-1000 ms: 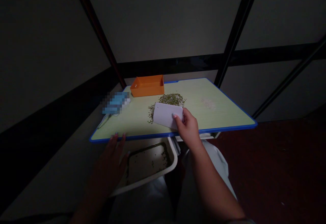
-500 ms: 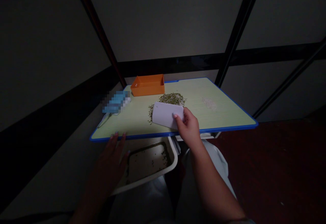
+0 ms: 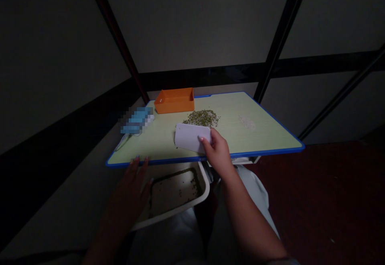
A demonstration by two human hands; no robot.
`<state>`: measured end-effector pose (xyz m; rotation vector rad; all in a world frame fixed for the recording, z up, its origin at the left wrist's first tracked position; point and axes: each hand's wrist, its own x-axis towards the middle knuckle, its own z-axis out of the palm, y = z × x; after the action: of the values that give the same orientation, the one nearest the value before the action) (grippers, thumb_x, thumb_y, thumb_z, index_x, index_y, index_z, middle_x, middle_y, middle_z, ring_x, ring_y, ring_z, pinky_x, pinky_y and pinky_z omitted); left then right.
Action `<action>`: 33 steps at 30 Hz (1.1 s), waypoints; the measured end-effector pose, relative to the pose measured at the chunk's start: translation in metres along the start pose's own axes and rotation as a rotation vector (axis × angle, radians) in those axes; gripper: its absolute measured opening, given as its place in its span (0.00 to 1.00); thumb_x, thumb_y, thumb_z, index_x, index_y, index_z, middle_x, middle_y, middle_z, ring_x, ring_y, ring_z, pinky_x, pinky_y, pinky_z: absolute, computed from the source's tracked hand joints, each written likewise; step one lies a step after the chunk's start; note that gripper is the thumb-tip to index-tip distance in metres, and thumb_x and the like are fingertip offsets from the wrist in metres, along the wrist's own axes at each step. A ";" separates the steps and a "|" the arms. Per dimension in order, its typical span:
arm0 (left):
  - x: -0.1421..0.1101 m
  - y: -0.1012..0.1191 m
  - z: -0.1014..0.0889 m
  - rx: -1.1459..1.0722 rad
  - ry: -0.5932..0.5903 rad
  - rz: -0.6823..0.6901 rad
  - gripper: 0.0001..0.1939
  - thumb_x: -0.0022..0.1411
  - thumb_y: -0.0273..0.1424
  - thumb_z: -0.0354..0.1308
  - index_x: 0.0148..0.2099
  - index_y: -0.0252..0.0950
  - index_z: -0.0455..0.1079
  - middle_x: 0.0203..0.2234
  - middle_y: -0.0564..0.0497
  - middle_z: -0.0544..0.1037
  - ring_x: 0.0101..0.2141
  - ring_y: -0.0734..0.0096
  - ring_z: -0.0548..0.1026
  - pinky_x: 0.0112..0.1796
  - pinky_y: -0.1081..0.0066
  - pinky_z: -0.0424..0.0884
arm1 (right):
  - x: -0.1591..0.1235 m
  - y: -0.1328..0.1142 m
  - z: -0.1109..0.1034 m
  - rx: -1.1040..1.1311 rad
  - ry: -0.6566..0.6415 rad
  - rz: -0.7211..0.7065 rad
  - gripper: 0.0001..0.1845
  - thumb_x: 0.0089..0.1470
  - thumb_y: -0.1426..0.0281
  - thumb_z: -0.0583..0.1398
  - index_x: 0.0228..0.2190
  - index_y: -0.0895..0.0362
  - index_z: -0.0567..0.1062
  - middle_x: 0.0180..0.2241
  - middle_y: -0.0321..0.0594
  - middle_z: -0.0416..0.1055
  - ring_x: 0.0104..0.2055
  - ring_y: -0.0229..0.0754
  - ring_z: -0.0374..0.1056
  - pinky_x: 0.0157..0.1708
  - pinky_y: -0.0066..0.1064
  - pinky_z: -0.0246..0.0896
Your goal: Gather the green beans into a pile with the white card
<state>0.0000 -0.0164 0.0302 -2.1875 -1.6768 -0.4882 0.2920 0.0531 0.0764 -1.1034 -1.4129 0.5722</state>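
My right hand point(image 3: 219, 149) grips the right end of a white plastic scraper point(image 3: 191, 137), thumb on its face. The scraper stands tilted over the near part of the table, in front of a spread of small green beans point(image 3: 203, 117). Part of the bean patch is hidden behind it. My left hand point(image 3: 132, 182) is in shadow at the table's near left edge, fingers spread and empty, its fingertips at the blue rim. Beside and below it is a pale tray point(image 3: 204, 184) under the tabletop, with green beans along its inner edges.
The pale green table point(image 3: 267, 136) has a blue rim. An orange box point(image 3: 175, 101) stands at the back left. A blurred blue object point(image 3: 136, 120) lies at the left edge. White grains point(image 3: 247, 123) are scattered on the right. Walls stand behind and to the left.
My right hand has shifted the scraper a little to the left and slightly nearer; it now covers the beans at the left that showed before. My left hand stays in place.
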 end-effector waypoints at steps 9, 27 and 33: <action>0.000 0.000 -0.001 0.002 -0.013 -0.012 0.31 0.67 0.41 0.41 0.69 0.38 0.52 0.68 0.38 0.57 0.67 0.51 0.57 0.61 0.50 0.63 | 0.006 0.009 -0.002 0.187 -0.031 -0.016 0.08 0.56 0.65 0.58 0.38 0.54 0.72 0.36 0.40 0.76 0.39 0.45 0.70 0.40 0.34 0.64; 0.001 -0.001 -0.002 0.026 -0.004 0.023 0.31 0.68 0.41 0.41 0.70 0.38 0.49 0.67 0.37 0.58 0.67 0.52 0.57 0.60 0.50 0.65 | 0.003 0.000 -0.004 0.073 0.059 -0.018 0.06 0.57 0.66 0.58 0.35 0.55 0.72 0.32 0.38 0.74 0.36 0.44 0.68 0.36 0.32 0.62; 0.000 0.000 -0.001 0.042 0.006 0.025 0.32 0.68 0.40 0.41 0.70 0.38 0.47 0.68 0.36 0.58 0.67 0.51 0.57 0.59 0.50 0.66 | 0.000 -0.002 0.001 0.072 -0.005 -0.010 0.06 0.56 0.66 0.58 0.34 0.55 0.72 0.30 0.38 0.73 0.35 0.44 0.67 0.34 0.30 0.60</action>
<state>-0.0003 -0.0166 0.0316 -2.1731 -1.6394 -0.4485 0.2911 0.0529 0.0781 -1.0373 -1.3911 0.6145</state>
